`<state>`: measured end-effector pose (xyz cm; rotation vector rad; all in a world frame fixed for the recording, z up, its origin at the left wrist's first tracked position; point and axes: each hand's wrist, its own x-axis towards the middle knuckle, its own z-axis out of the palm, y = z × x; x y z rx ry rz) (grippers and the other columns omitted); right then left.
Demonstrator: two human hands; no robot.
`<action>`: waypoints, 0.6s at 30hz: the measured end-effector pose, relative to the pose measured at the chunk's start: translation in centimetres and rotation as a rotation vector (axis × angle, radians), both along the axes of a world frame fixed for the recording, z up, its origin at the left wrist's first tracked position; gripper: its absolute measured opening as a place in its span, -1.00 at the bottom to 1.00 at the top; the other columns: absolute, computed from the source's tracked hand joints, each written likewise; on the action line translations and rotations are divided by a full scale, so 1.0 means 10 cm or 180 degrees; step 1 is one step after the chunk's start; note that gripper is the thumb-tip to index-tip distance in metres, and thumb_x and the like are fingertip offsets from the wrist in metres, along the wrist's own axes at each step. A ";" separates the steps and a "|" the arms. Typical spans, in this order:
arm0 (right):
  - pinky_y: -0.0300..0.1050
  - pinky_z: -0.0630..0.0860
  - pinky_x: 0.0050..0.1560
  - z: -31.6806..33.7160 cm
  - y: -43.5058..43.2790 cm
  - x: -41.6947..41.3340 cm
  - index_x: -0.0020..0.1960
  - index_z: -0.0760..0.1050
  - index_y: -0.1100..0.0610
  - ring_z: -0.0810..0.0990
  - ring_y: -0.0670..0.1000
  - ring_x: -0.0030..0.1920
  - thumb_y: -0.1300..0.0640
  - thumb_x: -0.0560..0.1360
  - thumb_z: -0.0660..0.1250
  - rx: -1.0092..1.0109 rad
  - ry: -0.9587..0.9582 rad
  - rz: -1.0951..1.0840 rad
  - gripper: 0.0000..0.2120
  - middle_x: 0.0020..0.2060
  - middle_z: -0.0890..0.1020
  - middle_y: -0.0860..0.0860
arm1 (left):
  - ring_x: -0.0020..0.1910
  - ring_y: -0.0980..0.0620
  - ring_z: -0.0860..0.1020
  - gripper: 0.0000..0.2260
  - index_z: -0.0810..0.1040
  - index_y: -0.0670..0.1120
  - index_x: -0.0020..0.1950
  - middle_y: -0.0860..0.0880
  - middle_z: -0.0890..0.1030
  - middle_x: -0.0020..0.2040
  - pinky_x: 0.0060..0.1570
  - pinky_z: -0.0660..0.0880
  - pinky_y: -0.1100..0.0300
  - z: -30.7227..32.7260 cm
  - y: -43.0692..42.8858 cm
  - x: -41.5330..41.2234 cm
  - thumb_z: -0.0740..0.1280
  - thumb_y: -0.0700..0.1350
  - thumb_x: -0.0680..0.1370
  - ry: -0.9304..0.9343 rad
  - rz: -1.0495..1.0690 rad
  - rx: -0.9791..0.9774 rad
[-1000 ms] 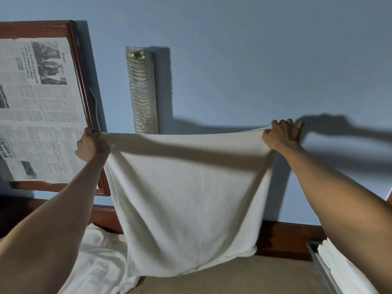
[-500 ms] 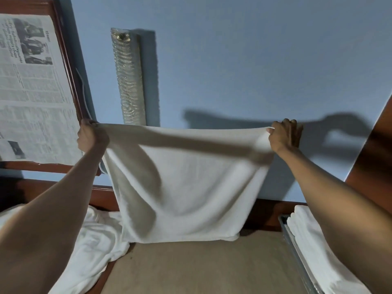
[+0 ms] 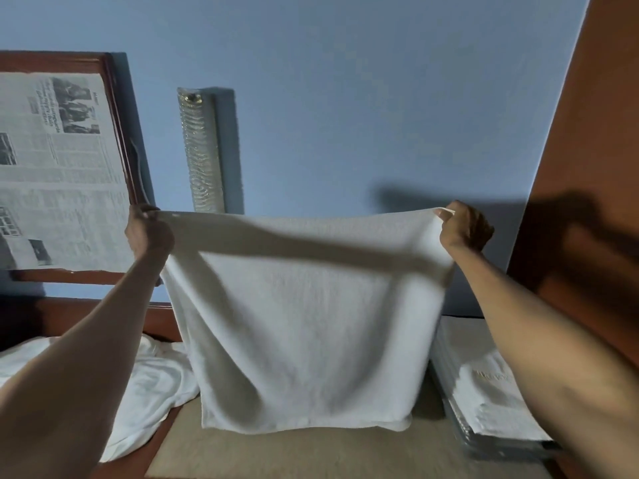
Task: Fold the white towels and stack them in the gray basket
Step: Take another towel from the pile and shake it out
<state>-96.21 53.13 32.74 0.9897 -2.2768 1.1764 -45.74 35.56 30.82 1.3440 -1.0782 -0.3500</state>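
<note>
Two hands well apart: left hand (image 3: 148,233) and right hand (image 3: 463,224) each pinching a top corner of white towel (image 3: 304,323) | hung flat between loose pile (image 3: 148,385) and gray basket (image 3: 511,451) | next: keep top edge taut and level, meet corners squarely.

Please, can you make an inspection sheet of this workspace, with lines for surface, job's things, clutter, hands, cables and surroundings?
Surface: beige surface, wooden edge at its left.
Job's things: white towel held spread upright; heap of unfolded towels at left; gray basket at right with folded towels inside.
Clutter: nothing seen.
Hands: left hand and right hand each grip a top corner.
Cables: thin line beside the framed newspaper, maybe a cord; cannot tell.
Surroundings: blue wall, framed newspaper, wall lamp, wooden panel at right.
</note>
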 end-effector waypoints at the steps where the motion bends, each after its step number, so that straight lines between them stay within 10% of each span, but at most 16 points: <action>1: 0.02 0.36 0.04 -0.01 0.09 0.00 -0.05 0.62 0.07 0.57 0.32 0.11 0.24 0.58 0.27 -0.0060 -0.0079 0.0003 -0.83 0.08 0.67 0.20 | 0.25 -0.28 0.51 -0.67 0.50 -0.16 0.30 -0.27 0.57 0.26 0.04 0.40 0.01 0.00 0.08 -0.01 0.06 -0.29 0.63 0.0073 -0.0045 -0.0038; 18: 0.03 0.48 -0.02 -1.05 0.65 -0.26 -0.15 0.63 0.05 0.64 0.30 0.01 0.04 0.53 0.42 0.0423 -0.0490 0.0076 -0.88 -0.06 0.69 0.23 | 0.31 -0.25 0.52 -0.69 0.55 -0.12 0.30 -0.21 0.58 0.31 0.25 0.44 -0.01 -0.92 0.59 -0.15 0.12 -0.23 0.64 -0.0038 -0.0079 0.0665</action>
